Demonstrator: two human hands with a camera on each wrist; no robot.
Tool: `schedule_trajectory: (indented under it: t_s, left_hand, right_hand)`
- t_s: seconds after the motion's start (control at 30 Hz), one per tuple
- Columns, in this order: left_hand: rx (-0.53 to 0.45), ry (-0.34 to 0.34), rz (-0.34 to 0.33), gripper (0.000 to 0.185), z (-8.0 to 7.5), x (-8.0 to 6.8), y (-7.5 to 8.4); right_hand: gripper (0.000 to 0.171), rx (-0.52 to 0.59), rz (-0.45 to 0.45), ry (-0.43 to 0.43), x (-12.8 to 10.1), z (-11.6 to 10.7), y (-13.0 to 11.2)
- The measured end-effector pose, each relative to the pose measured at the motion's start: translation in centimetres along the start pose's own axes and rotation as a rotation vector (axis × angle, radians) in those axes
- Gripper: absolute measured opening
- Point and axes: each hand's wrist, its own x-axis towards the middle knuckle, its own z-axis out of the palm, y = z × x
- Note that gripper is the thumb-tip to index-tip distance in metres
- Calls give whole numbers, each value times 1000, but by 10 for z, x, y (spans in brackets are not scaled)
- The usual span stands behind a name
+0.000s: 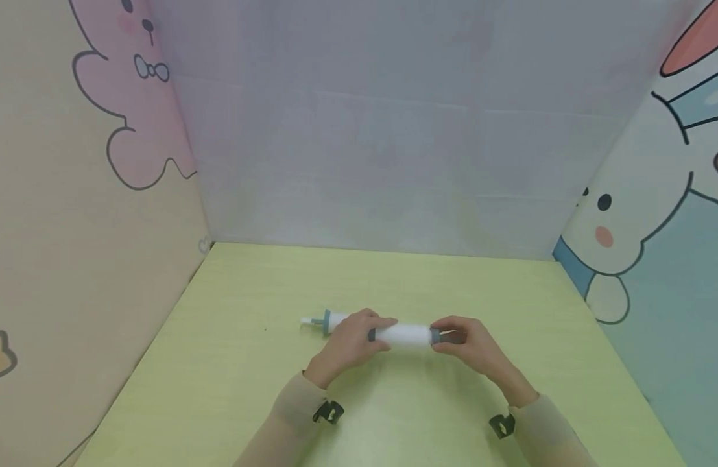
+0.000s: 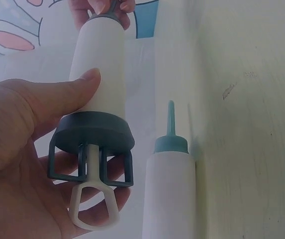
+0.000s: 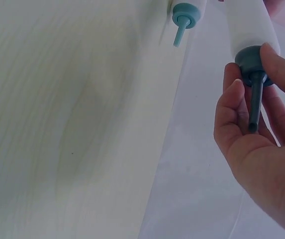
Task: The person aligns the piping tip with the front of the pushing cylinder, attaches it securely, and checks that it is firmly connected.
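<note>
At lower centre of the head view, the left hand (image 1: 351, 342) grips the plunger end of a white plastic syringe-like tube with dark grey caps (image 1: 404, 335), while the right hand (image 1: 466, 342) pinches its grey nozzle (image 3: 254, 107). Both hold it above the pale green table (image 1: 248, 363). Beyond, a second white tube with teal tip (image 2: 169, 194) lies.

Staged tabletop booth, not a lived-in room. Pale green table (image 1: 394, 285) boxed in by three upright panels: plain whitish panel (image 1: 382, 130) at 12 o'clock, cartoon panel with pink bear (image 1: 131, 97) at 9 o'clock, cartoon rabbit panel (image 1: 645, 214) at 3 o'clock. No furniture or appliances visible; looks like a recording set.
</note>
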Motion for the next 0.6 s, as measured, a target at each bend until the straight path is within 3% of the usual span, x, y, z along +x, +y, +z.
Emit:
schedule_trajectory:
  t_s: [0.27, 0.6]
  left_hand:
    - [7, -13, -18, 46, 0, 2, -1]
    - [17, -16, -35, 46, -2, 1, 1]
  right_hand:
    - [37, 7, -10, 18, 0, 1, -4]
    - [36, -84, 12, 7, 1, 1, -5]
